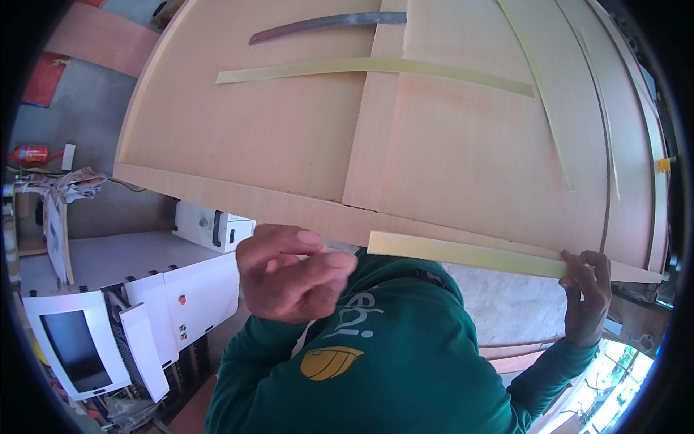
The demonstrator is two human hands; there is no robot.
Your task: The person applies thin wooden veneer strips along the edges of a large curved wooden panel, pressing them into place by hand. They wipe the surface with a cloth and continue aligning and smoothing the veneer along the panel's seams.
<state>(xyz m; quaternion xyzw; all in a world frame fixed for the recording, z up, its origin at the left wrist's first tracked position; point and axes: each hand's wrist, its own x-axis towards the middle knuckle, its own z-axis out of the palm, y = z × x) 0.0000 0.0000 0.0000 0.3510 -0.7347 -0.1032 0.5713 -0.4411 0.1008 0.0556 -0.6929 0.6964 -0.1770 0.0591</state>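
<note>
A pale yellow strip lies along the near edge of a light wooden panel. My right hand pinches its right end between thumb and fingers. Left of the strip's other end, and apart from it, my left hand is raised with thumb and fingertips pressed together. Whatever those fingers hold, if anything, is too small to make out. Farther up the panel, a longer yellow strip runs across the raised middle rail. Beyond it rests a dark, curved-looking metal blade.
More thin yellow strips lie on the panel's right part. Left of me stands a white machine with a screen. A red fire extinguisher and a stand with crumpled paper are at far left.
</note>
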